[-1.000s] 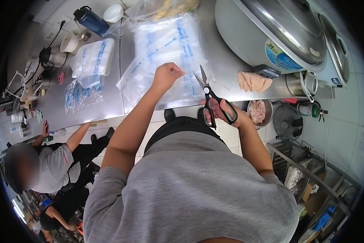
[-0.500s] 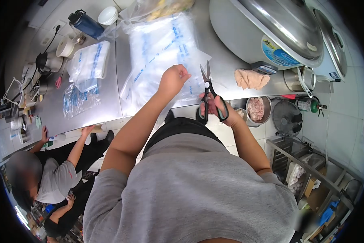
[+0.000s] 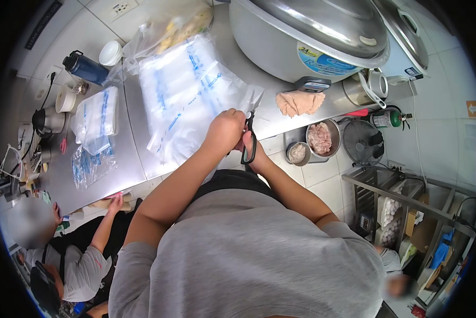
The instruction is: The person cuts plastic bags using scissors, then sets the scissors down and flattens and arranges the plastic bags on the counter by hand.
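Observation:
My right hand (image 3: 255,153) grips black-handled scissors (image 3: 250,124), its fingers through the handle loops. Their blades point up and away, over the counter. Just left of the handles, my left hand (image 3: 226,129) is closed, knuckles up, close against the scissors; what its fingers hold, if anything, is hidden. Under and beyond it lies a stack of clear plastic bags (image 3: 177,87) with blue print, whose loose right corner reaches near the blades.
A large lidded pot (image 3: 270,45) stands at the back right, with a crumpled peach cloth (image 3: 300,103) before it. Below the counter sits a bowl of raw meat (image 3: 319,139). More folded bags (image 3: 97,114) and a blue bottle (image 3: 85,68) lie left. Co-workers (image 3: 84,265) stand lower left.
The view has shifted to the right. My left hand has come down against the scissors. The scissors have turned, and their blades, spread apart before, now look closer together.

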{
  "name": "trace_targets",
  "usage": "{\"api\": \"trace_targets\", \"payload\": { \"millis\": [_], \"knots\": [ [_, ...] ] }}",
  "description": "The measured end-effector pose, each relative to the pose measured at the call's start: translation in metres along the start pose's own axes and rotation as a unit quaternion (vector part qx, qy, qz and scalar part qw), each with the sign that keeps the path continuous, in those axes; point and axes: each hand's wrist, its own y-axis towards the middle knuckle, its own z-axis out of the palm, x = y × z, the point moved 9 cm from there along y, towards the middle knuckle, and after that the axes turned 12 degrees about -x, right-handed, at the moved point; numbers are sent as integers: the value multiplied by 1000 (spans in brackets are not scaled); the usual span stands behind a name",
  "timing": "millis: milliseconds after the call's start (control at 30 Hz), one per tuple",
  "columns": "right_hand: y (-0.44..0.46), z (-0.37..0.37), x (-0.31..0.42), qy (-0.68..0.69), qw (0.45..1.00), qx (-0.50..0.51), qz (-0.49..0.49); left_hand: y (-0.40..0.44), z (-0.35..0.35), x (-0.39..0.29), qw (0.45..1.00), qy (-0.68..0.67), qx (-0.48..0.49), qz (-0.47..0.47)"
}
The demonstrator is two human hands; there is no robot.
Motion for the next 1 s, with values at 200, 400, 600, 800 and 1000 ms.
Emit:
{"api": "trace_targets", "payload": {
  "millis": [200, 400, 600, 800, 1000],
  "knots": [
    [-6, -12, -14, -5, 1000, 11, -5, 2, -5, 9, 1000, 12, -8, -1],
    [-1, -23, 2, -29, 999, -15, -15, 23, -11, 41, 999, -12, -5, -30],
    [11, -39, 0, 97, 989, -107, 6, -25, 10, 123, 976, 203, 54, -57],
    [14, -35, -7, 192, 962, -195, 23, -39, 15, 117, 971, 223, 62, -61],
    [25, -32, -3, 262, 938, -220, 52, -39, 15, 116, 970, 227, 68, -61]
  ]
}}
